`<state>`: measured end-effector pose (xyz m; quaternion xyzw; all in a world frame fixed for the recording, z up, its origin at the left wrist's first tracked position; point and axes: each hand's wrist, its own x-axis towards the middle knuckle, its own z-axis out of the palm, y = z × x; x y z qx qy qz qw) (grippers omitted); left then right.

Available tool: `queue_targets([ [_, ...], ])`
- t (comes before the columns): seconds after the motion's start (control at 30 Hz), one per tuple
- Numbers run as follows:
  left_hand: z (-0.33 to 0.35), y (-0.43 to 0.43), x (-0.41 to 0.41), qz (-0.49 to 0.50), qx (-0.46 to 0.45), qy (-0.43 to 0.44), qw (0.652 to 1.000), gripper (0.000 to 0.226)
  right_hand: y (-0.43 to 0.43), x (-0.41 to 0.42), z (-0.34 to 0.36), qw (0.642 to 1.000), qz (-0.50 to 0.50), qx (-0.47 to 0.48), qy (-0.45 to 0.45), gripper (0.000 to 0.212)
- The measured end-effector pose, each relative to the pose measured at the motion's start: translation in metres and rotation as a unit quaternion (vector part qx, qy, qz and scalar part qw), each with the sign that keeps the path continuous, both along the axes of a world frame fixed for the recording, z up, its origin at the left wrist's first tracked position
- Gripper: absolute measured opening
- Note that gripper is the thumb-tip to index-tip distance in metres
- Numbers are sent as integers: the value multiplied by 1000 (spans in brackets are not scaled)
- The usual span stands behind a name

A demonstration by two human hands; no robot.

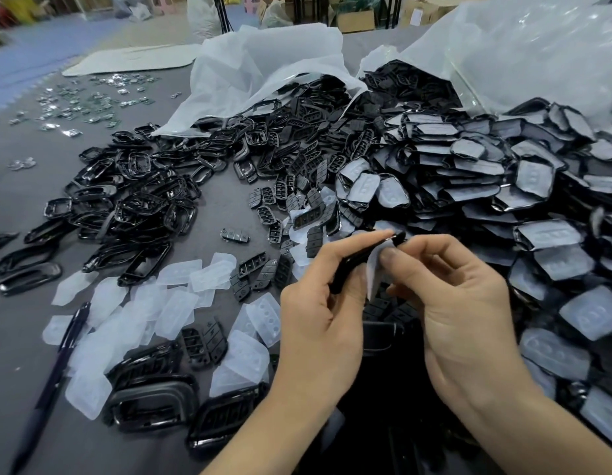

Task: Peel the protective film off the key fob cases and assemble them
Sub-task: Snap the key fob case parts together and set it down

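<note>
The left hand [321, 303] grips a black key fob case [349, 267] held edge-on, its fingers curled round the lower end and its thumb laid along the upper edge. Just beside it, the right hand [462, 320] pinches the protective film [374, 272] between thumb and forefinger; the pale film hangs in the narrow gap between the two hands and meets the case near its upper end. Whether it has partly come off the case cannot be told. Beyond the right hand and out to its right lies a deep heap of film-covered cases [486, 173], spilling from a clear plastic bag [537, 46]. Beyond the left hand lie scattered black button pads [287, 186], and farther off to its left a pile of glossy black frames [133, 193] comes out of a white bag [263, 63]. Near the left hand, on its left, loose peeled films [181, 303] lie over the grey table [222, 214], mixed with a few pads and frames. A dark pen [68, 337] lies well to the left of that hand, touching some of the films.
</note>
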<state>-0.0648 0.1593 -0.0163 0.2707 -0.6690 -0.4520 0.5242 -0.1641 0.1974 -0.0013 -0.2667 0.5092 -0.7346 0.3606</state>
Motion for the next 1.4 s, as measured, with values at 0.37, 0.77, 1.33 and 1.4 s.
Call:
queue_targets([
  [0.37,-4,2,-9,-136,155,124,971,31,-5,-4,3,988,74,-16,-136,25],
  [0.77,-4,0,-10,-128,195,125,964,21,-2,-9,4,993,72,-9,-94,32],
  [1.33,-1,-3,-8,-65,182,112,975,24,-3,-10,-1,995,97,-12,22,9],
  [1.4,-1,-4,-7,-68,176,110,976,21,-4,-9,-1,995,96,-18,14,10],
])
